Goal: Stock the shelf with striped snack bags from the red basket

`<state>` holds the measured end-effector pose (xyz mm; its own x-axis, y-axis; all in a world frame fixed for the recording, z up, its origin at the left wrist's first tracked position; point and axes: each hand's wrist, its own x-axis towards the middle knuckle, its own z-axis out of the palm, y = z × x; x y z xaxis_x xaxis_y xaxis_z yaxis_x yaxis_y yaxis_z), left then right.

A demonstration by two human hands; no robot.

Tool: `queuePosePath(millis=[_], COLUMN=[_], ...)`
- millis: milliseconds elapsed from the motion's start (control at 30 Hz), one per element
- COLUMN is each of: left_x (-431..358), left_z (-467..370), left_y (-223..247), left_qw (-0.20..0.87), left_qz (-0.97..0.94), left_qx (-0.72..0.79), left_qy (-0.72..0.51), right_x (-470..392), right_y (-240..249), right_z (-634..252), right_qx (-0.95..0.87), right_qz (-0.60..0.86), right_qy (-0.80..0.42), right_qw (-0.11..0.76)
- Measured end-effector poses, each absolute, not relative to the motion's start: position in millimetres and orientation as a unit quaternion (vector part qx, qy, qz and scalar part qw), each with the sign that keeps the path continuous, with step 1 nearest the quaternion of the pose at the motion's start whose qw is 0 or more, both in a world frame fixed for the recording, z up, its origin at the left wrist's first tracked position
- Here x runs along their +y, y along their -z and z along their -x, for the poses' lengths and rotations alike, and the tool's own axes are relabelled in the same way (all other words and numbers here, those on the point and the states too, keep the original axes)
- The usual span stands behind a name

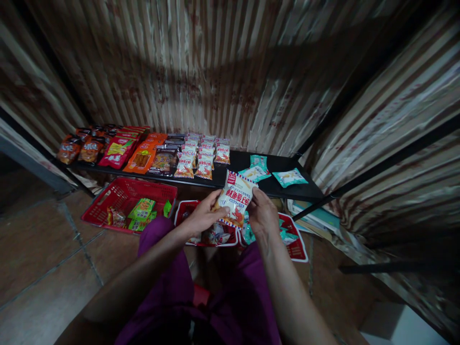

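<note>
The fingers of the left hand (206,213) and right hand (264,211) gripped opposite sides of a white snack packet (235,197); it lay directly between them, near the front edge of the black shelf (237,160); its long axis pointed toward the shelf, slightly slanted; matching packets (204,165) sat beyond, leftward, nearer the left hand.

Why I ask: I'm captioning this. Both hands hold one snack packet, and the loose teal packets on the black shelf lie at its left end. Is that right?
Not quite: the head view shows the teal packets toward the right end of the black shelf. The left hand and right hand do hold one snack packet.
</note>
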<state>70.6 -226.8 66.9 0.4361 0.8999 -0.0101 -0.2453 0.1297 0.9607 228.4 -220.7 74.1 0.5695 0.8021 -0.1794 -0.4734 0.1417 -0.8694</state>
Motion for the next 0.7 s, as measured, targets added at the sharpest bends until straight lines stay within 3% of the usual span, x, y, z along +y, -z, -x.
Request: queuePosePath(millis=[133,233,333,467,700], left_x=[-223,-223,-226,-230,-233], left_z=[-67,-65,-66,-66,-66], left_y=[-62,-60,-61,-65,-57], left_qw=[0.579,0.497,0.436,0.411,0.445], left_qz=[-0.595,-0.658,-0.7,-0.721,-0.701], left_qx=[0.383,0.424,0.446,0.45,0.443], left_qy=[-0.405,-0.374,-0.348,-0.331,-0.339], right_x=[-215,-211,-208,-203,-194], right_y=[-79,-95,-111,-116,-102], right_z=[-247,-255,-253,-247,-247], right_qx=[-0.314,-0.487,-0.555,-0.526,-0.551], right_qz=[0.542,0.583,0.58,0.543,0.568], right_qy=[-0.313,-0.232,-0.306,-0.4,-0.334], right_qw=[0.714,0.608,0.511,0.518,0.512])
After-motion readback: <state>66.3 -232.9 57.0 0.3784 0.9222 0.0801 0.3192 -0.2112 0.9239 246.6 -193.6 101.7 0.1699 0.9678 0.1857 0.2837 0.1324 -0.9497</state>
